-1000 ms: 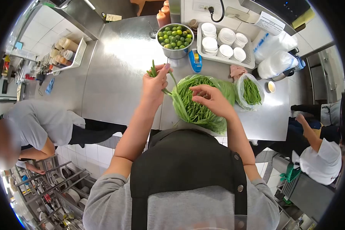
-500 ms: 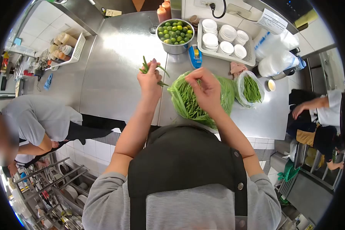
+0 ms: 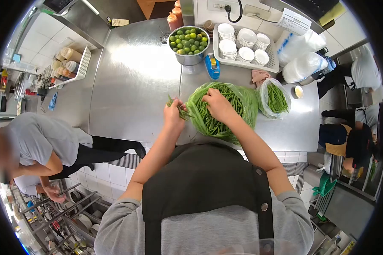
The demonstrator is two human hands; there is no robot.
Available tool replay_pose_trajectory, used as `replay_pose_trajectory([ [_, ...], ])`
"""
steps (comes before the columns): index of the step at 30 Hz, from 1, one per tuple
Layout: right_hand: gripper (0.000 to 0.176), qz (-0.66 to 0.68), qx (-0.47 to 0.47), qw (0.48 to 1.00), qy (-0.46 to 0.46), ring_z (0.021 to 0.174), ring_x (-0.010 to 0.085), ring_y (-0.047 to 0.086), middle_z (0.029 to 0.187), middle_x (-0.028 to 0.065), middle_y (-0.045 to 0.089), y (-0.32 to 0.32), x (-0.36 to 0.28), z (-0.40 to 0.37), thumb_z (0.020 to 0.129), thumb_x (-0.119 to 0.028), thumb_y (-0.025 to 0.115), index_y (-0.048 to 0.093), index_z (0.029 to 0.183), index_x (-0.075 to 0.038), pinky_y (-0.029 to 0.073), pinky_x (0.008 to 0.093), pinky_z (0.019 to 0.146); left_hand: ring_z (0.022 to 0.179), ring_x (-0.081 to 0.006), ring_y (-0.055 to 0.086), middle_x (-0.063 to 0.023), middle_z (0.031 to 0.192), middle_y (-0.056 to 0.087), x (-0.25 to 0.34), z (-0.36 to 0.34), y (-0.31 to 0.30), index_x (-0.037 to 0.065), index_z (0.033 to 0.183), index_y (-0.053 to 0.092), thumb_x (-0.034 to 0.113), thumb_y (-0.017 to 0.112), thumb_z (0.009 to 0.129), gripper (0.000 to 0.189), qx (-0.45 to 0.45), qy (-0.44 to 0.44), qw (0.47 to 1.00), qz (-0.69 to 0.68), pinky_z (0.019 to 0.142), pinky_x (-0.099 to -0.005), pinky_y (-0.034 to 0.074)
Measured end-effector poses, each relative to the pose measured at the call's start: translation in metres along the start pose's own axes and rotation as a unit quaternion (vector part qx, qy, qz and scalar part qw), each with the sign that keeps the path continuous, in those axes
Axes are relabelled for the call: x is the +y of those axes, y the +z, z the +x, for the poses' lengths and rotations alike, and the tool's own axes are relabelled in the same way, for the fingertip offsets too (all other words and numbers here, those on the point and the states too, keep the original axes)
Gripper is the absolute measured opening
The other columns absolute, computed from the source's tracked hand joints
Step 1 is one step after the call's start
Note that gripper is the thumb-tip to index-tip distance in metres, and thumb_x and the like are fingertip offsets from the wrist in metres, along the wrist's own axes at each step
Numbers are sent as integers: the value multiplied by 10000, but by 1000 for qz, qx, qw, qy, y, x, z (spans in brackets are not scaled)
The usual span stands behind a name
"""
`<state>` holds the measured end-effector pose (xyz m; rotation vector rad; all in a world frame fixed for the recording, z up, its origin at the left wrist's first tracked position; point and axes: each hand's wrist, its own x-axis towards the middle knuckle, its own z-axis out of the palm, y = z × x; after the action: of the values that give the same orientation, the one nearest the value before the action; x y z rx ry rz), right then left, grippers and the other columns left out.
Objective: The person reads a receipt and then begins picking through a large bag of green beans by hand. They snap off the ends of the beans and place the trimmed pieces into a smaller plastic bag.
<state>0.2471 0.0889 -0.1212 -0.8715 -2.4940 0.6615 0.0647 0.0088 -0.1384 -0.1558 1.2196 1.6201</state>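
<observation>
While left hand (image 3: 174,113) pinches a few, slim green beans (image 3: 233,96); grip of right hand (image 3: 219,106) unclear.

Both forearms stretched forward and close together, left hand (image 3: 174,114) clenched, right hand (image 3: 217,106) palm down, fingers bent, fingertips hidden

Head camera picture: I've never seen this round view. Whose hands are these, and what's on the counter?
No machine here: a camera on a person's head looks down at their own two hands. The left hand grips a small bunch of green beans. The right hand reaches into a big open bag of beans. Farther along the steel counter: a smaller bag of beans, a bowl of limes, a tray of white dishes. Another person works at left.
</observation>
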Motion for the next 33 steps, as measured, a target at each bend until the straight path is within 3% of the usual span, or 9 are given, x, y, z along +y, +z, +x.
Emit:
replay_pose_trajectory([
  [5, 89, 134, 4, 990, 52, 805, 246, 591, 869, 110, 576, -12, 3, 11, 829, -38, 690, 669, 903, 6, 491, 354, 741, 555, -68, 417, 39, 698, 483, 1, 6, -3, 79, 1021, 533, 106, 673, 918, 176, -115, -11, 993, 35, 497, -230, 345],
  [10, 106, 232, 43, 961, 146, 713, 129, 553, 835, 74, 615, -62, -12, 23, 892, -89, 674, 705, 923, 8, 459, 288, 672, 521, -29, 341, 94, 634, 463, 21, -32, 41, 24, 1144, 659, 129, 708, 899, 271, -213, -13, 950, 227, 490, -222, 292],
  [14, 124, 457, 49, 862, 213, 695, 178, 576, 792, 94, 614, -55, -5, 20, 882, -93, 669, 706, 947, 6, 436, 324, 644, 556, -18, 412, 71, 641, 561, 21, -45, 63, 5, 1058, 733, 156, 729, 896, 221, -246, 70, 867, 427, 518, -206, 321],
  [18, 68, 198, 123, 964, 128, 753, 273, 598, 821, 120, 602, -59, -16, 18, 862, -46, 647, 656, 880, 19, 470, 389, 680, 541, -22, 422, 63, 652, 585, 3, -24, 58, 25, 950, 768, 178, 735, 899, 165, -267, 116, 868, 403, 499, -222, 321],
  [20, 45, 95, 173, 979, 46, 793, 329, 596, 839, 133, 591, -50, -17, 19, 847, -22, 632, 619, 836, 20, 481, 420, 703, 523, -24, 404, 58, 649, 586, 10, -28, 60, 25, 936, 769, 191, 723, 910, 174, -254, 87, 861, 432, 484, -228, 305],
  [23, 48, 13, 230, 972, 42, 837, 379, 570, 849, 150, 565, -40, -4, 21, 828, -6, 620, 583, 802, 10, 481, 447, 717, 501, -23, 366, 68, 614, 539, 22, -39, 67, 27, 916, 759, 210, 696, 932, 194, -257, 64, 862, 432, 465, -227, 266],
  [26, 174, 15, 70, 983, 171, 801, 344, 592, 858, 154, 593, -38, 21, 5, 800, -102, 713, 576, 821, 3, 493, 420, 713, 484, -16, 331, 87, 575, 450, 31, -41, 65, 29, 911, 727, 218, 661, 958, 206, -262, 27, 903, 339, 453, -214, 227],
  [29, 308, 111, -127, 956, 239, 761, 213, 599, 890, 116, 625, -61, 8, 2, 745, -183, 825, 617, 881, -1, 478, 346, 692, 477, -10, 305, 97, 564, 378, 37, -31, 62, 28, 928, 683, 218, 630, 982, 204, -250, 42, 938, 238, 446, -208, 201],
  [33, 332, 339, -103, 921, 160, 715, 103, 567, 792, 21, 632, -62, -26, -2, 809, -297, 820, 701, 933, -12, 467, 296, 652, 474, -6, 286, 101, 573, 359, 47, -25, 66, 16, 931, 647, 235, 604, 1001, 234, -244, 83, 946, 196, 441, -222, 187],
])
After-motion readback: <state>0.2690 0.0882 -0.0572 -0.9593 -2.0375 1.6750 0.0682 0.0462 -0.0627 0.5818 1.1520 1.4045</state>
